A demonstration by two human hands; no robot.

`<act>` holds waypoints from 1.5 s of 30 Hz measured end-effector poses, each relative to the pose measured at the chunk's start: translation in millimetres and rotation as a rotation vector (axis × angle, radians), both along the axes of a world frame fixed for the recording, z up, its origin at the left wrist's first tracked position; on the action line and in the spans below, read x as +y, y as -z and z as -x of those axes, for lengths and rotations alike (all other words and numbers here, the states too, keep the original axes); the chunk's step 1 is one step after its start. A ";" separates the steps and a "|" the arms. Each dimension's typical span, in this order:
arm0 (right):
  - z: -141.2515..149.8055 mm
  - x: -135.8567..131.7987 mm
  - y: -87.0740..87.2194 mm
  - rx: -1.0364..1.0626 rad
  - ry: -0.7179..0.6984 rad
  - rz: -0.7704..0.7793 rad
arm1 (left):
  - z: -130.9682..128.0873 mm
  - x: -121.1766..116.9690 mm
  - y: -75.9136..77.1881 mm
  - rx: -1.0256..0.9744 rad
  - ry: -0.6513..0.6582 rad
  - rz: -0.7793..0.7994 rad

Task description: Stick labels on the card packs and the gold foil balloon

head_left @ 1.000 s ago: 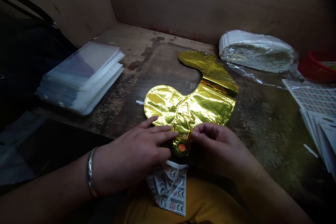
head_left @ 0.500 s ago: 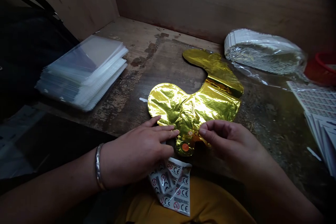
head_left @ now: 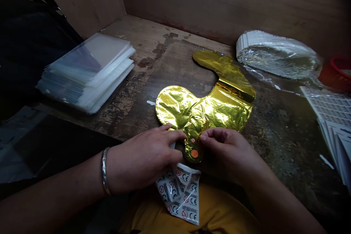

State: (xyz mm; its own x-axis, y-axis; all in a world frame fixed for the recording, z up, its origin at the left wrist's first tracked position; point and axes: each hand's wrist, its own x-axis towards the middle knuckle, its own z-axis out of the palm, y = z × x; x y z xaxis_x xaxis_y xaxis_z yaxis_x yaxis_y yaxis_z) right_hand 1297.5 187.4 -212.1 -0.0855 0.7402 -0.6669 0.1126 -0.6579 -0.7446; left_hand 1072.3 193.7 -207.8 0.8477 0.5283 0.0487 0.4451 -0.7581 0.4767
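A gold foil balloon [head_left: 178,106] lies flat on the table, its neck tab with an orange dot pointing toward me. Spread over the balloon's near edge are the fingertips of my left hand [head_left: 148,153]. That hand also has a sheet of printed stickers [head_left: 189,199] at its thumb, which hangs down over my lap. My right hand [head_left: 227,150] is closed in a pinch at the neck, holding the edge of a small clear sticker [head_left: 193,140]. A red no-sign shows on the sticker; its right part is hidden under my fingertips.
On the left lies a stack of clear plastic bags [head_left: 90,69]. A plastic-wrapped bundle of white strips [head_left: 276,55] sits at the back right, near a red container [head_left: 337,75]. Printed cards [head_left: 329,120] lie along the right side. Wooden panels [head_left: 219,3] close off the back.
My right hand has moved left with the sticker, which now sits over the middle of the balloon's neck. The index finger of my left hand remains on the balloon.
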 end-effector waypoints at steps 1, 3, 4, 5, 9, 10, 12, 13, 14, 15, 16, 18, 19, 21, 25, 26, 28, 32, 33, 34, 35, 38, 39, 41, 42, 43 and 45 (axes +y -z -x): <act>-0.5 0.1 -0.5 0.004 0.001 0.000 | -0.1 0.1 0.0 -0.001 -0.001 -0.002; -1.9 0.3 -0.8 0.021 0.005 -0.011 | -0.3 0.2 0.3 0.000 -0.002 -0.003; -2.6 0.3 -0.8 0.032 0.008 -0.020 | -0.4 0.3 0.4 0.002 -0.002 -0.002; -3.1 0.3 -0.8 0.046 0.012 -0.029 | -0.6 0.5 0.6 0.003 -0.004 0.002; -2.8 0.1 -1.2 0.071 0.020 -0.023 | -1.1 0.9 0.7 -0.006 0.003 0.025; -2.2 0.1 -1.4 0.071 0.019 -0.017 | -1.0 0.9 0.6 -0.009 0.004 0.029; -0.9 0.2 -1.5 0.062 0.021 -0.007 | -0.8 0.7 0.4 -0.015 0.000 0.029; -0.3 0.3 -1.4 0.055 0.019 -0.005 | -0.7 0.5 0.4 -0.017 -0.002 0.025; 0.2 0.3 -1.3 0.043 0.017 -0.006 | -0.5 0.3 0.4 -0.020 -0.003 0.017; 0.7 0.4 -1.1 0.030 0.012 -0.008 | -0.5 0.2 0.4 -0.023 -0.003 0.009; 1.1 0.5 -0.9 0.018 0.004 -0.010 | -0.4 0.2 0.4 -0.027 -0.002 0.000; 2.1 0.6 -0.5 -0.009 -0.005 -0.021 | -0.5 0.5 0.6 -0.025 0.000 -0.010; 2.6 0.6 -0.2 -0.026 -0.004 -0.028 | -0.5 0.8 0.8 -0.022 0.003 -0.009; 3.6 0.5 0.6 -0.065 -0.002 -0.044 | -0.5 1.3 1.0 -0.009 0.010 0.000; 5.1 -0.2 2.5 -0.138 -0.017 -0.076 | -0.2 1.3 1.8 0.012 0.014 0.001; 5.6 -0.4 2.6 -0.151 -0.019 -0.081 | -0.2 1.1 2.0 0.012 0.012 -0.006; 6.8 -0.8 2.7 -0.167 -0.016 -0.087 | -0.3 0.8 2.6 0.006 0.013 -0.018; 8.6 -1.7 3.1 -0.208 -0.007 -0.106 | -1.0 0.8 3.7 0.003 0.013 -0.025; 8.7 -1.9 3.5 -0.222 -0.009 -0.116 | -1.2 1.0 3.8 0.003 0.014 -0.025; 8.8 -2.2 3.9 -0.237 -0.011 -0.126 | -1.3 1.1 3.9 0.002 0.017 -0.026; 8.8 -2.5 4.5 -0.248 -0.016 -0.136 | -1.4 1.2 3.9 0.000 0.023 -0.026; 8.6 -3.0 6.0 -0.269 -0.021 -0.149 | -0.8 1.7 4.3 -0.009 0.029 -0.033; 8.6 -3.2 6.5 -0.272 -0.018 -0.150 | -0.4 2.0 4.6 -0.014 0.027 -0.033; 8.3 -3.6 7.4 -0.276 -0.012 -0.154 | 0.4 2.5 5.7 -0.024 0.028 -0.022; 8.2 -3.8 7.8 -0.280 -0.011 -0.157 | 0.6 2.9 6.4 -0.027 0.036 -0.013; 8.1 -3.9 8.2 -0.288 -0.014 -0.160 | 0.6 3.2 7.1 -0.029 0.049 -0.004; 8.3 -3.6 9.0 -0.316 -0.028 -0.169 | -0.4 4.2 8.0 -0.022 0.070 -0.001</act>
State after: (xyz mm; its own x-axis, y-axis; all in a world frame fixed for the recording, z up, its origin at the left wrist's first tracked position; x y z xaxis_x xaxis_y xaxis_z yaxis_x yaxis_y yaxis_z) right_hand 1289.1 183.9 -221.0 0.0836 0.8426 -0.5320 0.3706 -0.5218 -0.7683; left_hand 1072.7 197.8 -215.7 0.8812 0.4677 0.0682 0.3805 -0.7876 0.4848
